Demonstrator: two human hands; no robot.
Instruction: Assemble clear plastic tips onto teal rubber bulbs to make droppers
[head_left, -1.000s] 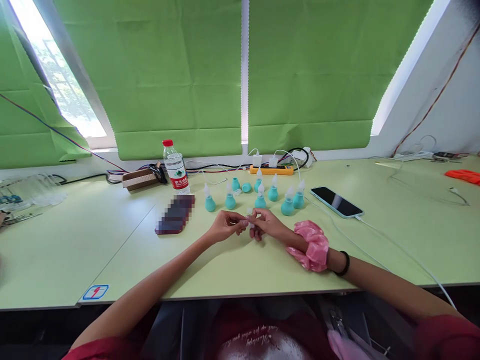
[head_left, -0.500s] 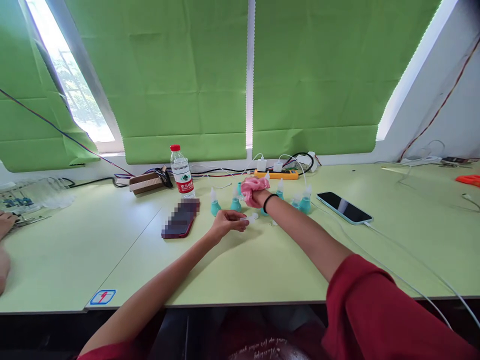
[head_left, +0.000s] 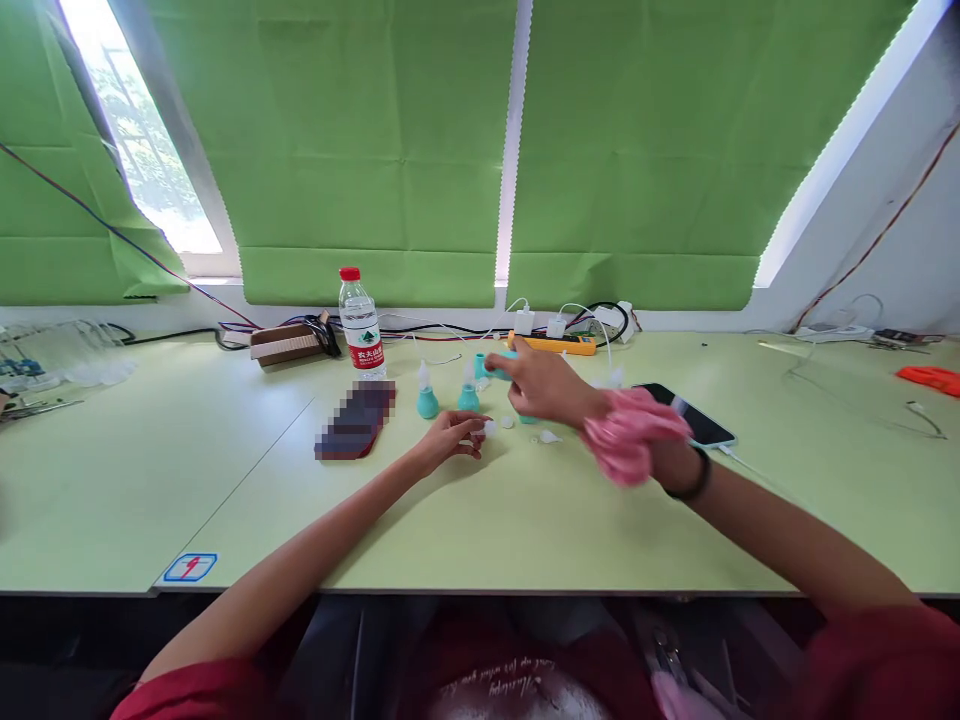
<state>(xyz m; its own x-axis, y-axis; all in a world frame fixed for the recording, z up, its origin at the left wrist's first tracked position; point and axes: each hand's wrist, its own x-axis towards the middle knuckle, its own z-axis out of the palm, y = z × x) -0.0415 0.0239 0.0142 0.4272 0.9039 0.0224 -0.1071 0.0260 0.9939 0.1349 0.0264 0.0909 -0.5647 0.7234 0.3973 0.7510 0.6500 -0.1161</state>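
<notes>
A: What fills the frame? 
B: A pale green table (head_left: 525, 520) under green blinds (head_left: 360, 150), with a person's 2 bare arms reaching across it.

A: What lies on it? 
B: A dark phone (head_left: 694, 415) on a white cable sits right of centre, partly behind a pink scrunchie (head_left: 630, 440) on the right wrist. A blurred dark red item (head_left: 356, 420) lies left of centre, a water bottle (head_left: 360, 325) with a red cap stands behind it, and an orange power strip (head_left: 555, 345) runs along the far edge.

A: And the hands? 
B: The right hand (head_left: 544, 385) hovers over teal bulb bottles, its grip curled around a teal piece (head_left: 501, 358) pinched at the fingertips. 2 teal bottles (head_left: 427, 395) with white tips stand just left of it.

A: The left? 
B: The left hand (head_left: 450, 440) rests on the table, grip pressed together on a small white cap (head_left: 490, 428). 2 more white caps (head_left: 547, 437) lie loose just beside it
</notes>
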